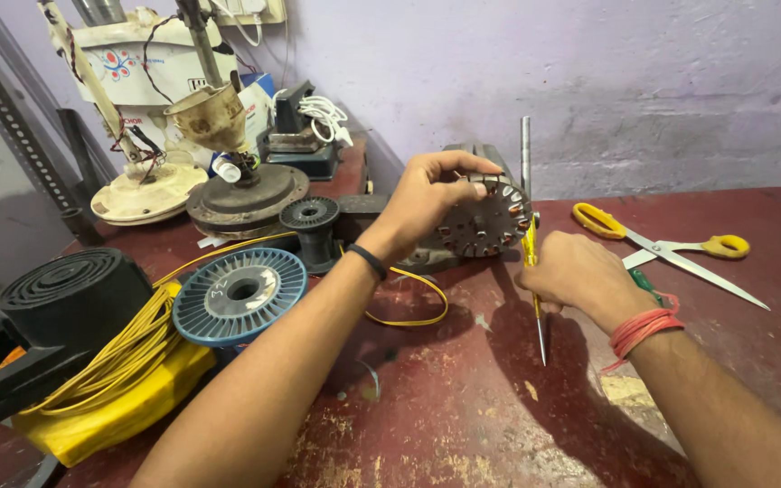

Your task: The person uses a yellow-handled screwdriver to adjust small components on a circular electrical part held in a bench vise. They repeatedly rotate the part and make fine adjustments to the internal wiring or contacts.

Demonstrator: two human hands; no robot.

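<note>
Nearby, scissors (671,248) lie beside the right hand (580,276) gripping a screwdriver (535,289); left hand (427,199) clasps the motor stator (490,217).

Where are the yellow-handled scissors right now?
In the head view, the yellow-handled scissors lie open on the red table, at the right and toward the wall, just beyond the right hand and right of the motor stator.

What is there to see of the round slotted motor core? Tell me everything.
The motor core is a dark grey metal cylinder lying on its side on the red worn table, its round face toward the camera, ringed with radial slots showing copper-coloured windings. The left hand grips its top edge; the right hand holds a yellow-handled tool beside it.
</note>
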